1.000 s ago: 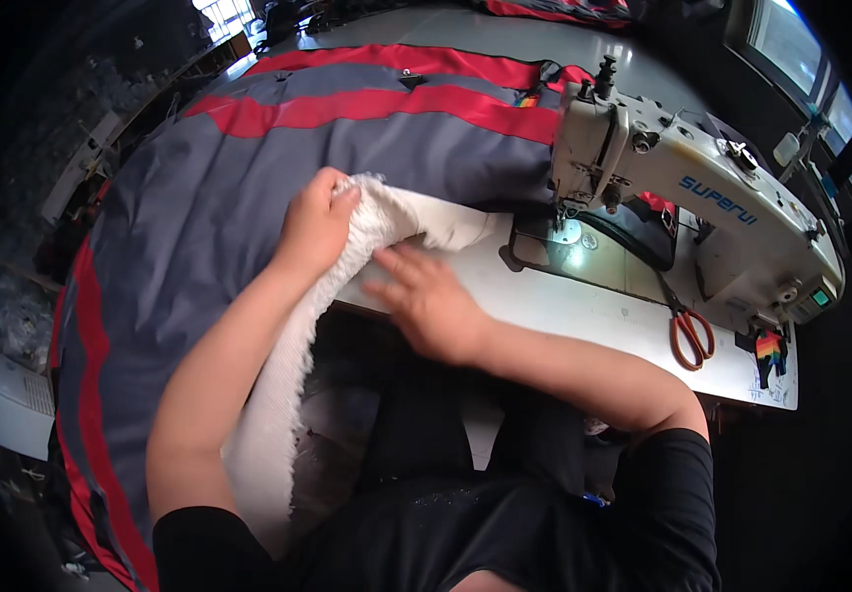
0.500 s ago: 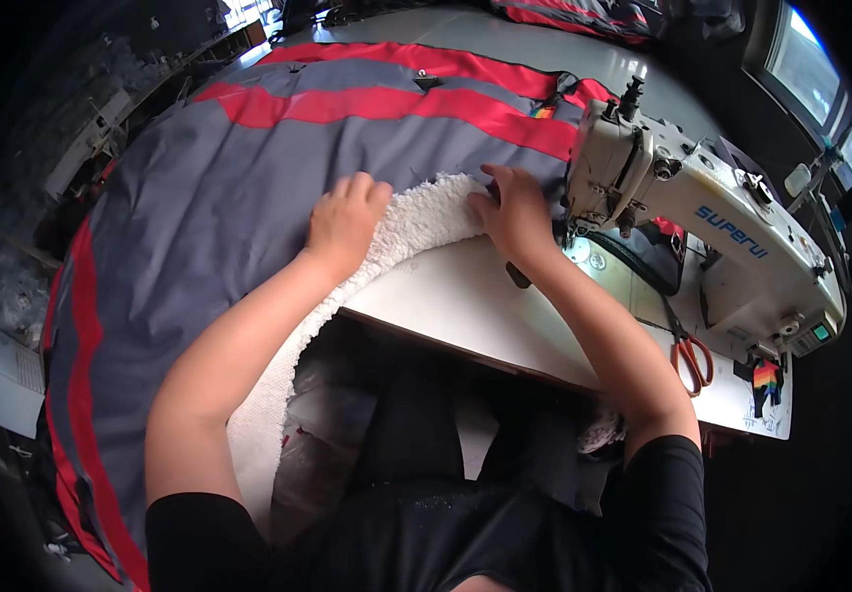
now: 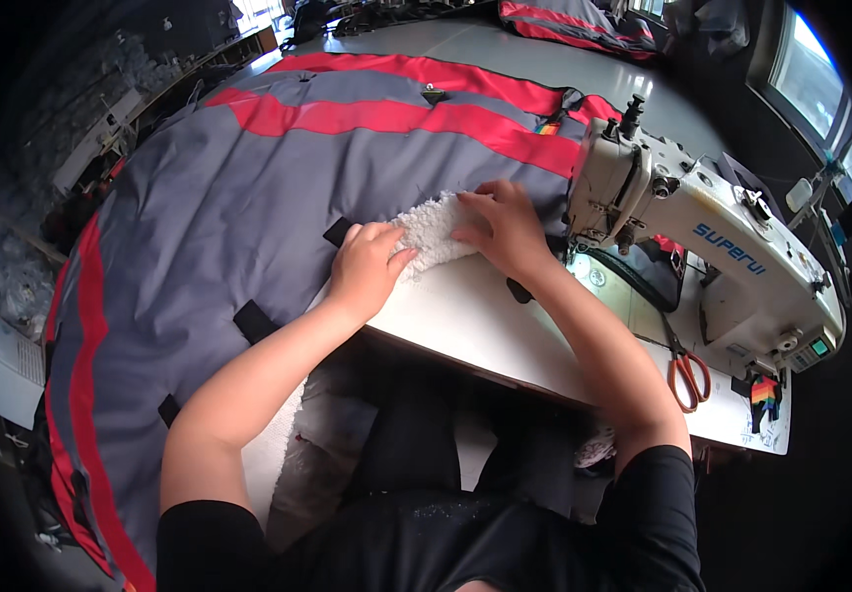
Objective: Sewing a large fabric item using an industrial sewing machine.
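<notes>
A strip of white fleece (image 3: pixel 430 237) lies bunched between my hands, over the edge of a large grey and red fabric piece (image 3: pixel 248 217). My left hand (image 3: pixel 367 268) is closed on the strip's left part, its thumb toward the right. At the strip's right end, my right hand (image 3: pixel 507 229) grips it between thumb and fingers, just left of the sewing machine's needle area. More of the strip hangs below my left forearm, partly hidden by it. Black tabs (image 3: pixel 254 322) stick out along the grey fabric's edge.
The white sewing machine (image 3: pixel 682 197) stands at the right on a white tabletop (image 3: pixel 485 316). Orange-handled scissors (image 3: pixel 687 375) lie in front of it, and a rainbow-striped piece (image 3: pixel 764 395) is by the table's right end. A window (image 3: pixel 806 74) is at the far right.
My left hand has moved nearer and slightly right, bringing the fleece closer together between my hands. The fleece has pulled away from the grey fabric's edge, and black tabs now show there.
</notes>
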{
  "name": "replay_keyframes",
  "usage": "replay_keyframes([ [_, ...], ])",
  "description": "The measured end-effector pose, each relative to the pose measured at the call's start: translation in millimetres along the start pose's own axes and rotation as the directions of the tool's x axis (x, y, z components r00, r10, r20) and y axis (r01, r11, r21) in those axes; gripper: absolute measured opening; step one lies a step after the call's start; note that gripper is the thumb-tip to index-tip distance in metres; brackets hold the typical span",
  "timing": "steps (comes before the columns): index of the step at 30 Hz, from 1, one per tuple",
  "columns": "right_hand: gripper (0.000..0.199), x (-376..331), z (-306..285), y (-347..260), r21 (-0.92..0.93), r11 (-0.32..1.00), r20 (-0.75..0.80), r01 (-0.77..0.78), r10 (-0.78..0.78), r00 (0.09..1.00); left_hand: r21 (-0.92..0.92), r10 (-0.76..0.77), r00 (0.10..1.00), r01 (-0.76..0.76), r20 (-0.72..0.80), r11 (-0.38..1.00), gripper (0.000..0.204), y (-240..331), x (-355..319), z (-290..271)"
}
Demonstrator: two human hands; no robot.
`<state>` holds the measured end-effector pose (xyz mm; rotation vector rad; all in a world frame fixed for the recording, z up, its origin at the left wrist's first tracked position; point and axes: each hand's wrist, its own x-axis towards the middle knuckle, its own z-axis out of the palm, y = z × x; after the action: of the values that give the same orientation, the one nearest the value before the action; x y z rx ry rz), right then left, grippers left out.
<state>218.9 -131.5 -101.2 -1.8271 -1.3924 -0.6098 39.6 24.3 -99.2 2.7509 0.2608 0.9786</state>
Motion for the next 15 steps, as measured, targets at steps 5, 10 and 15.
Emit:
replay_keyframes([
  [5,0.031,-5.6,2.2,10.1,-0.089,0.994,0.129,0.069,-0.057,0.990,-0.095,0.016,1.000,-0.016,0.001,0.995,0.029,-9.6,-1.2,5.7],
  [10,0.022,-12.9,-5.8,8.0,-0.047,0.955,0.043,0.292,-0.290,0.956,-0.118,0.047,0.998,-0.051,-0.041,0.992,0.020,-10.7,-2.8,6.2],
  [15,0.010,-16.6,-9.6,1.9,0.118,0.985,-0.001,0.121,-0.122,0.993,-0.190,0.099,0.962,-0.151,-0.255,0.970,0.009,-11.9,-6.3,6.1],
])
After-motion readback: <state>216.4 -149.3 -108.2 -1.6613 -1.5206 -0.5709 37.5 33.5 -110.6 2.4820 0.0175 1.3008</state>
